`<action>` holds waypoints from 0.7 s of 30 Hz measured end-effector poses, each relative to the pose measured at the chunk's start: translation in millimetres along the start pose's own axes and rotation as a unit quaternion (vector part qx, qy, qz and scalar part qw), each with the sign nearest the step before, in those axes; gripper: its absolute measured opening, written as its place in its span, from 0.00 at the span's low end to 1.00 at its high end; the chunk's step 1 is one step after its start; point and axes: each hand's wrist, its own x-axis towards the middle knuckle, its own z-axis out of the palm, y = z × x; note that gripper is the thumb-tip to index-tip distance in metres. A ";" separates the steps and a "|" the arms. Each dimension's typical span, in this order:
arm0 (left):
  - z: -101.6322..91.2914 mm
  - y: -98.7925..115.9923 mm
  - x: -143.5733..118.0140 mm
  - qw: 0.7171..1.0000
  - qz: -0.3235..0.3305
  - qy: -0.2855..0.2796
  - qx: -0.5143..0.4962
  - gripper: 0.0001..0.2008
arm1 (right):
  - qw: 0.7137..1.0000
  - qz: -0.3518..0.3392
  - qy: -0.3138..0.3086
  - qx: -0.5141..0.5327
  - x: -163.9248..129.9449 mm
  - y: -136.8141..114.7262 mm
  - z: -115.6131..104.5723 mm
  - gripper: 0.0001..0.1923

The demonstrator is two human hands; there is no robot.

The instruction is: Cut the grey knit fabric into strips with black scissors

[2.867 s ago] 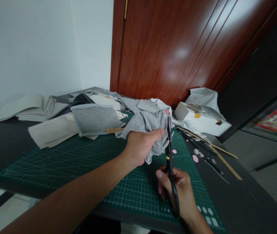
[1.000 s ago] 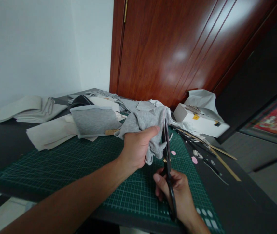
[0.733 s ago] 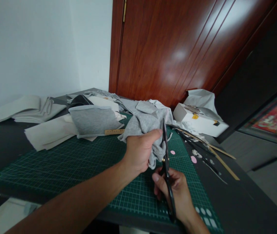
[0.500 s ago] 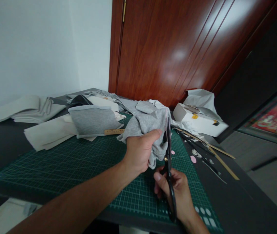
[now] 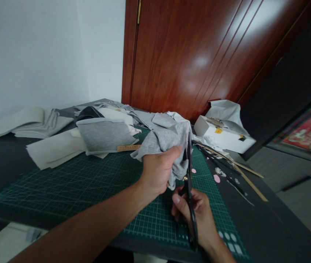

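Bunched grey fabric (image 5: 166, 137) is gripped in my left hand (image 5: 158, 170), thumb on top, raised over the green cutting mat (image 5: 89, 186). My right hand (image 5: 196, 212) is closed around the handles of black scissors (image 5: 188, 182). The scissors point away from me, their blades along the right edge of the grey fabric, close beside my left thumb. Part of the blades is hidden by the cloth. How far the blades are parted I cannot tell.
Left of the hands lie a folded grey cloth piece (image 5: 103, 135), a wooden ruler (image 5: 128, 147) and folded pale fabric (image 5: 53, 148). A white box (image 5: 226, 135) stands at the back right. Wooden strips (image 5: 251, 182), black strips and scraps lie on the dark table at right.
Hardly anything differs. My left hand has shifted very slightly to the right with the fabric; the scissors stay at the fabric's right edge.
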 end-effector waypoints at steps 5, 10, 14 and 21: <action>-1.7 -2.9 -1.1 1.000 0.000 -0.015 0.016 0.10 | 1.000 0.007 0.006 0.002 0.4 -1.6 0.6 0.20; -2.4 -2.8 -2.4 0.999 0.014 -0.010 0.045 0.13 | 1.000 0.002 0.014 -0.007 0.7 -1.6 1.4 0.20; -1.6 -2.2 -2.3 0.999 0.013 -0.018 0.045 0.12 | 1.000 -0.008 0.021 -0.021 0.1 1.1 0.3 0.21; -2.6 -6.1 -3.8 0.998 0.009 -0.032 0.056 0.14 | 0.999 -0.009 0.039 -0.021 0.1 4.6 0.0 0.22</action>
